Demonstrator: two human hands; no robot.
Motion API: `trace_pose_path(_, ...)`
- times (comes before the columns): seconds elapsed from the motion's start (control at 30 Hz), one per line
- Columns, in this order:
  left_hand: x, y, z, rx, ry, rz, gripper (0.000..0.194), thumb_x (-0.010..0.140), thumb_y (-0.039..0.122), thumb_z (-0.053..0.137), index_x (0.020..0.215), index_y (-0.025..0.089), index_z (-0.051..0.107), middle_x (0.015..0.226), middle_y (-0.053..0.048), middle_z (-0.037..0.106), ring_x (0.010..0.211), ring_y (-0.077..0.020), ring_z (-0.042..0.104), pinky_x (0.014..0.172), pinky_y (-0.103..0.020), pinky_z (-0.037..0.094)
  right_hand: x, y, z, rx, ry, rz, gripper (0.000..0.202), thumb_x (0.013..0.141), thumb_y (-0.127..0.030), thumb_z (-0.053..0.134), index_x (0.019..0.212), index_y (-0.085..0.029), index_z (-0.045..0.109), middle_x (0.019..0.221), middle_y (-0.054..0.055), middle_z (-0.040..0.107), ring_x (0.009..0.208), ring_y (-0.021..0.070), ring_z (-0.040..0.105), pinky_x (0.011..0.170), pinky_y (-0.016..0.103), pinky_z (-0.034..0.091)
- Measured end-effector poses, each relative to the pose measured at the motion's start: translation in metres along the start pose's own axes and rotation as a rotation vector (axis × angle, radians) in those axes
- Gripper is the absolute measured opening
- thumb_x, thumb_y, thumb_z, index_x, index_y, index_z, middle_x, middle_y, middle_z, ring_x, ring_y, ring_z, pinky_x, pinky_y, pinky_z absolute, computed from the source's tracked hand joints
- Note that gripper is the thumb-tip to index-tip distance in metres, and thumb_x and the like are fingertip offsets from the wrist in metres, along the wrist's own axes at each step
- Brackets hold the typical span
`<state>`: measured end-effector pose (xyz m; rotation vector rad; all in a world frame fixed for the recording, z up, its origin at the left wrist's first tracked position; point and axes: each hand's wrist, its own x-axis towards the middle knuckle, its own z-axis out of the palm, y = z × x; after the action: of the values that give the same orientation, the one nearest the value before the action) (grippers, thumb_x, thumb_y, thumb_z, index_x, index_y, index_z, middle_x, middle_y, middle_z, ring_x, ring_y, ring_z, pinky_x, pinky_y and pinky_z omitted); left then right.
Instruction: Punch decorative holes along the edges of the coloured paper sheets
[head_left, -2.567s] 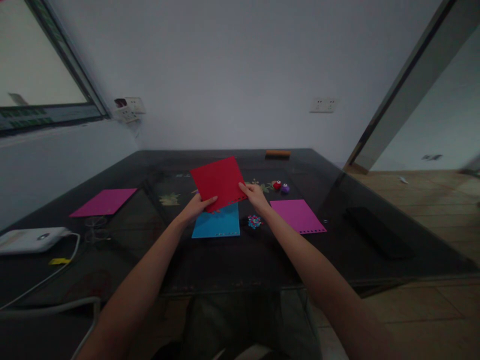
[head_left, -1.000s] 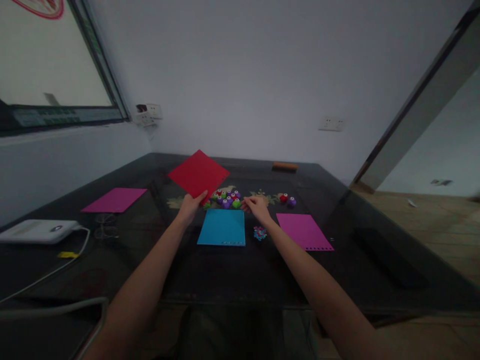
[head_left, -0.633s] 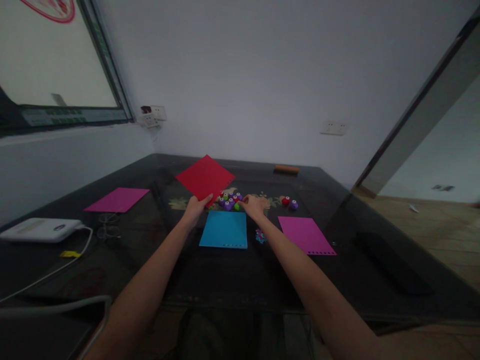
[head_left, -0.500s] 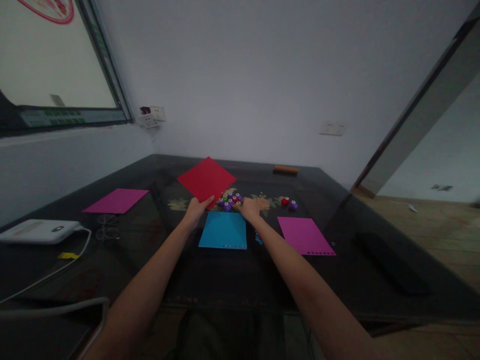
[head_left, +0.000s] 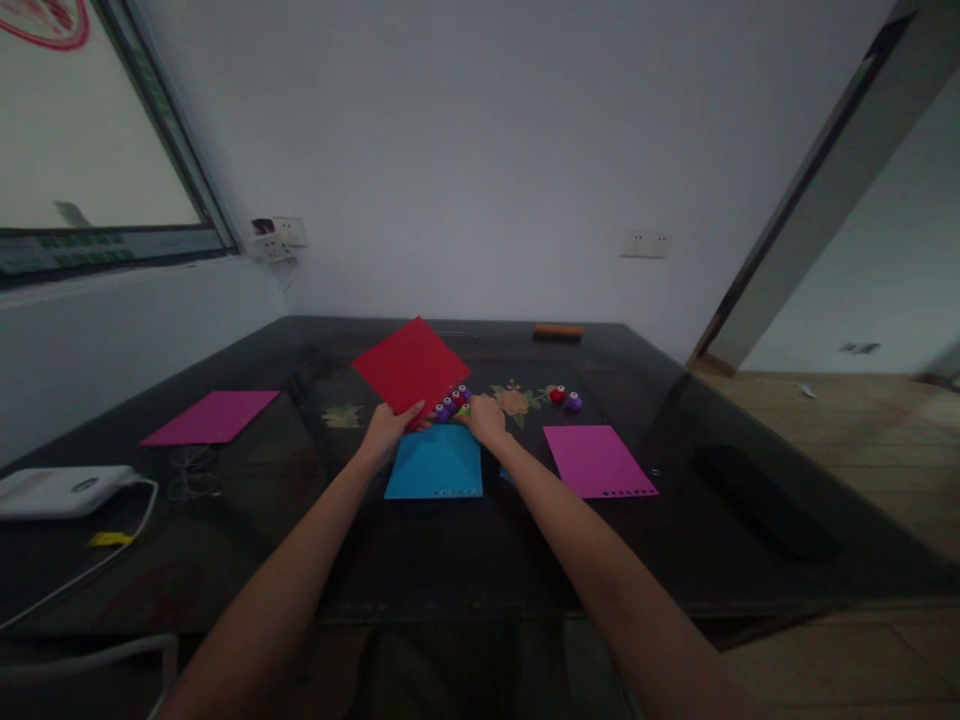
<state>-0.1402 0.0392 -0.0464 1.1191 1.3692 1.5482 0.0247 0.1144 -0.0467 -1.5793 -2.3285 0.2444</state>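
My left hand (head_left: pixel 388 428) pinches the near corner of a red sheet (head_left: pixel 414 368) with a row of holes along its lower right edge. The sheet tilts above the dark table. Several small balls with eye-like spots, such as a purple ball (head_left: pixel 448 402) and a green ball (head_left: pixel 465 410), are bunched beside that edge. My right hand (head_left: pixel 486 418) is closed against the right side of the bunch, its fingertips partly hidden. Just below both hands lies a blue sheet (head_left: pixel 435 465), flat, with holes along its near edge.
Pink sheets lie left (head_left: pixel 211 416) and right (head_left: pixel 598 462). A red ball (head_left: pixel 557 395) and another purple ball sit beyond the right one. A white box (head_left: pixel 64 492) with a cable is at left, a black case (head_left: pixel 765 500) at right, an orange-brown bar (head_left: pixel 559 331) at the back.
The red sheet's holed edge and the bunched balls are closer together, and fewer balls show. My right hand has moved left along with them. The whole view has turned slightly.
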Motion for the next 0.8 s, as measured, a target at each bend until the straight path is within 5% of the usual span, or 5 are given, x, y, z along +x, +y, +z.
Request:
trace_pose_path(0.17, -0.002, -0.002, 0.004, 0.016, -0.028, 0.002, 0.039, 0.066, 0.040, 0.070, 0.086, 0.008, 0.064, 0.076, -0.013, 0.070, 0.056, -0.0160, 0.061, 0.055, -0.027, 0.049, -0.001, 0.011, -0.010, 0.079, -0.026, -0.042, 0.035, 0.079, -0.044, 0.059, 0.099, -0.015, 0.060, 0.099, 0.014, 0.065, 0.093, 0.0231, 0.060, 0.073, 0.029, 0.041)
trace_pose_path(0.33, -0.011, 0.006, 0.012, 0.085, -0.048, -0.010, 0.039, 0.067, 0.043, 0.068, 0.081, 0.007, 0.064, 0.074, -0.012, 0.070, 0.044, -0.0104, 0.051, 0.045, -0.023, 0.042, -0.013, 0.038, -0.019, 0.220, 0.105, -0.093, 0.025, 0.078, -0.035, 0.062, 0.092, -0.016, 0.059, 0.091, 0.010, 0.065, 0.091, 0.0216, 0.059, 0.077, 0.031, 0.042)
trace_pose_path(0.43, -0.020, 0.011, 0.021, 0.066, -0.082, -0.027, 0.039, 0.068, 0.044, 0.067, 0.083, 0.008, 0.064, 0.070, -0.010, 0.069, 0.040, -0.0079, 0.045, 0.041, -0.020, 0.036, -0.027, 0.055, -0.023, 0.507, 0.123, -0.119, 0.024, 0.071, -0.032, 0.066, 0.087, -0.016, 0.058, 0.084, 0.005, 0.063, 0.080, 0.0181, 0.060, 0.072, 0.031, 0.046)
trace_pose_path(0.57, -0.030, 0.017, 0.039, -0.062, -0.137, -0.082, 0.041, 0.066, 0.042, 0.069, 0.090, 0.010, 0.063, 0.071, -0.008, 0.068, 0.041, -0.0062, 0.043, 0.041, -0.019, 0.032, -0.057, 0.067, -0.033, 1.047, -0.048, -0.026, 0.035, 0.061, -0.033, 0.072, 0.088, -0.018, 0.056, 0.078, -0.001, 0.060, 0.058, 0.0144, 0.061, 0.060, 0.032, 0.051)
trace_pose_path(0.8, -0.046, 0.028, 0.077, -0.156, -0.295, -0.089, 0.036, 0.067, 0.043, 0.068, 0.082, 0.010, 0.065, 0.074, -0.008, 0.067, 0.047, -0.0063, 0.044, 0.044, -0.020, 0.030, -0.104, 0.073, -0.063, 1.444, -0.125, 0.072, 0.041, 0.054, -0.028, 0.079, 0.090, -0.019, 0.061, 0.086, 0.001, 0.063, 0.066, 0.0177, 0.067, 0.067, 0.032, 0.054)
